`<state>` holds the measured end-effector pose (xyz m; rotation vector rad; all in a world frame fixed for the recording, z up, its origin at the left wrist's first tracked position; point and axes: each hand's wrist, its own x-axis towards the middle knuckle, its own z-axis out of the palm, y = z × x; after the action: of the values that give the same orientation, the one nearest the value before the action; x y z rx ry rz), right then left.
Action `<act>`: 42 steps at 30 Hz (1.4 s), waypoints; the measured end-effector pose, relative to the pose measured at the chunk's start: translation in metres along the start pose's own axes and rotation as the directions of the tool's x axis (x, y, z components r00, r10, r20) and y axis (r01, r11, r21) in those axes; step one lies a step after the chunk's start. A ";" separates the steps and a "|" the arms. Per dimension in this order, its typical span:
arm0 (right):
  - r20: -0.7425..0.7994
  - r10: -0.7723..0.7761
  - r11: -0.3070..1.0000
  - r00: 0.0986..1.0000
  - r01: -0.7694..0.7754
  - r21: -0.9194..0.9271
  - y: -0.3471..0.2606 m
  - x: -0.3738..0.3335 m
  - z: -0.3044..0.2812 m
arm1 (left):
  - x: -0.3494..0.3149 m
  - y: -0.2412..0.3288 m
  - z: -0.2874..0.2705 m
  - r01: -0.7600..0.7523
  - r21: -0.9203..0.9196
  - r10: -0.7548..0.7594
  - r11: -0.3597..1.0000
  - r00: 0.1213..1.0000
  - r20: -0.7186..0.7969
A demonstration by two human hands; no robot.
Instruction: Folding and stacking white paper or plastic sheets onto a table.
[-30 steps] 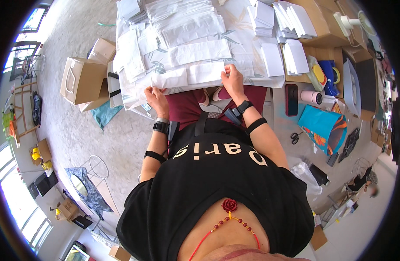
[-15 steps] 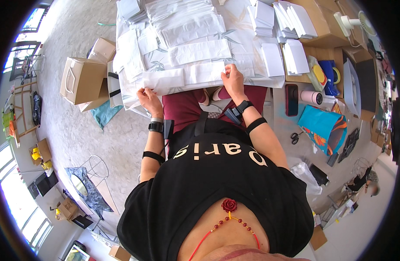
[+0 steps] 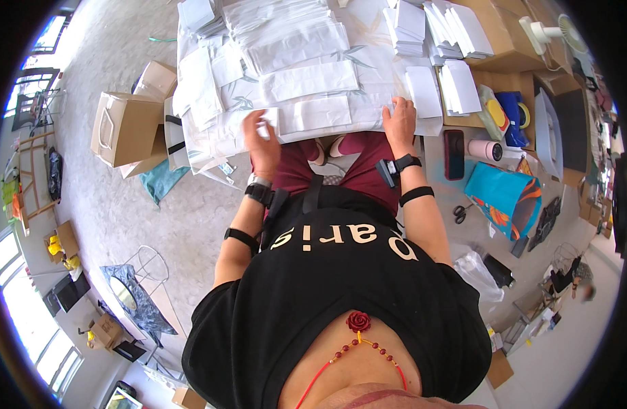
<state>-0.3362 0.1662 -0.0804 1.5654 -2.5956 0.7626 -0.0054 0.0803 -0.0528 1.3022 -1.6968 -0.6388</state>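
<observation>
On the near edge of the cloth-covered table lies a flat white sheet [image 3: 323,112] of thin paper-like material. My left hand [image 3: 261,144] is at its left side, fingers curled about a white end piece that looks lifted or folded; the fingers partly hide it. To the right, my right hand [image 3: 399,128] rests at the table edge with its fingers stretched out, apart from the sheet and holding nothing. Just beyond lies another long white folded sheet [image 3: 308,80]. Behind that is a thick spread of overlapping white sheets [image 3: 296,48].
Stacks of white cards [image 3: 460,87] stand at the right by a cardboard box [image 3: 507,34] and a small fan [image 3: 541,31]. A phone [image 3: 454,155], pink bottle [image 3: 486,150] and blue bag [image 3: 500,194] are right of me. Brown boxes [image 3: 129,126] stand left of the table.
My left hand has moved right and inward, bringing the sheet's left end with it. My right hand has let go of the sheet's right end and shifted right.
</observation>
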 end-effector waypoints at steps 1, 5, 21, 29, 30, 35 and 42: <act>0.014 0.003 0.999 1.000 -0.002 -0.049 0.003 0.002 -0.001 | 0.001 0.010 0.013 -0.012 -0.083 0.024 0.996 0.989 0.144; 0.113 0.081 0.993 0.990 -0.071 -0.089 -0.002 0.008 -0.002 | 0.004 0.036 0.059 -0.144 -0.094 0.170 0.985 0.894 0.414; 0.226 0.291 0.923 0.930 -0.335 0.189 0.027 0.017 0.005 | 0.001 0.040 0.114 -0.338 0.077 0.245 0.938 0.803 0.543; 0.139 0.156 0.813 0.978 -0.207 0.544 -0.046 0.013 -0.041 | 0.000 0.037 0.110 -0.365 0.125 0.247 0.923 0.807 0.536; 0.142 0.125 0.816 0.982 -0.183 0.548 -0.056 0.012 -0.045 | 0.000 0.039 0.109 -0.375 0.133 0.252 0.917 0.806 0.535; 0.111 0.047 0.756 0.993 -0.108 0.645 -0.090 0.002 -0.041 | -0.002 0.043 0.112 -0.408 0.160 0.269 0.899 0.802 0.533; 0.118 0.007 0.752 0.993 -0.083 0.654 -0.110 -0.001 -0.027 | 0.008 0.029 0.102 -0.099 -0.042 0.107 0.994 0.876 0.471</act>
<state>-0.2496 0.1369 -0.0129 1.7035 -2.5809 1.8109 -0.1092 0.0705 -0.0759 1.0876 -2.1326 -0.9632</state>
